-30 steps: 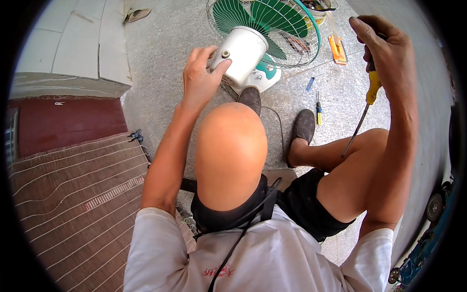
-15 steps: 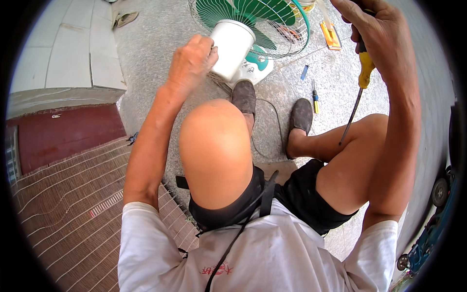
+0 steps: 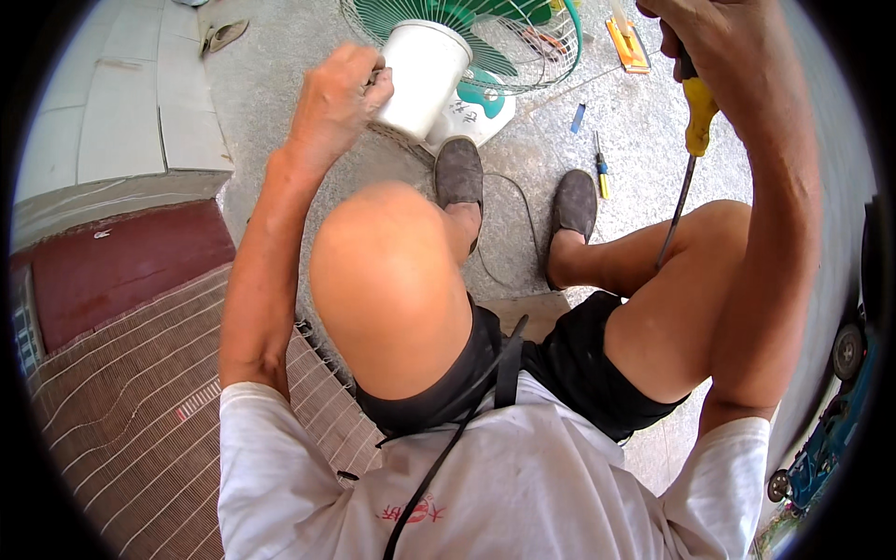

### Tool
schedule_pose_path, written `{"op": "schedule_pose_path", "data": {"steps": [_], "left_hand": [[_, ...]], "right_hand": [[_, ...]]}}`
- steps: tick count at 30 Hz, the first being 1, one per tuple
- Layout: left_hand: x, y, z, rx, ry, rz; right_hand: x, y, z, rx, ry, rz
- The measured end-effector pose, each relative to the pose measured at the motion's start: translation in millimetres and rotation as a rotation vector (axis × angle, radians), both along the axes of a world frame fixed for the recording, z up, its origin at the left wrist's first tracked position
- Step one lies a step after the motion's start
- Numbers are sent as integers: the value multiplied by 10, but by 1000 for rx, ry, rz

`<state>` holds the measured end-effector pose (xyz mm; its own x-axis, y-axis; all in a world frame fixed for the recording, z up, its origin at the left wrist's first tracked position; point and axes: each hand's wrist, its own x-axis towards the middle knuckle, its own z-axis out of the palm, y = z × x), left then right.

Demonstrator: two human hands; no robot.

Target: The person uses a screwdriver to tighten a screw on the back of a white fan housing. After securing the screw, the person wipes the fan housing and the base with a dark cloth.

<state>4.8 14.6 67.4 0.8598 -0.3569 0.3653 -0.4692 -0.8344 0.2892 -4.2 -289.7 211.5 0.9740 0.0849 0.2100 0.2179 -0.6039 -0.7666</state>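
An electric fan with a white motor housing (image 3: 426,82), a wire cage (image 3: 571,47) and green blades (image 3: 511,11) lies at the top of the view, near my left foot. My left hand (image 3: 329,105) is closed at the left end of the housing, its fingertips pinched together. Whatever they hold there is too small to name. High on the right, my right hand (image 3: 723,47) grips a screwdriver with a yellow and black handle (image 3: 700,117). Its metal shaft points down over my right leg, away from the fan. The fan's white and teal base (image 3: 474,117) shows beneath the housing.
A small screwdriver (image 3: 601,173) and a blue strip (image 3: 578,119) lie on the speckled floor right of the fan. Behind them sits an orange and yellow package (image 3: 629,51). A dark cord (image 3: 528,210) runs between my feet. A brown woven mat (image 3: 140,401) covers the lower left.
The whole view has shifted slightly, so the fan and floor items sit further up and left. My left hand has drawn a little to the left. The screwdriver stays in my right hand.
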Motion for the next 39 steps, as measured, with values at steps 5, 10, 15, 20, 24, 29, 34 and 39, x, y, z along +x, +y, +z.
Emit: {"op": "schedule_pose_path", "data": {"steps": [5, 10, 15, 20, 24, 29, 34, 39], "left_hand": [[-13, 105, -1, -369, 371, 306], [-148, 57, 33, -733, 686, 502], [-133, 14, -75, -792, 821, 515], [-100, 10, -201, -882, 895, 477], [-94, 48, -287, -943, 901, 453], [-185, 70, -268, -928, 893, 449], [-146, -65, -295, -920, 869, 465], [-219, 34, -349, -1024, 892, 483]], "right_hand": [[-25, 26, 124, -19, 127, -64], [-57, 136, 13, -152, -24, -148], [-44, 129, 12, -137, -14, -149], [-25, 23, 80, -21, 57, -46], [-32, 27, 82, -4, 103, -47], [-59, 186, -98, -187, -42, -105], [-59, 147, -15, -118, 0, -81], [-35, 238, 156, -115, 155, -154]]}}
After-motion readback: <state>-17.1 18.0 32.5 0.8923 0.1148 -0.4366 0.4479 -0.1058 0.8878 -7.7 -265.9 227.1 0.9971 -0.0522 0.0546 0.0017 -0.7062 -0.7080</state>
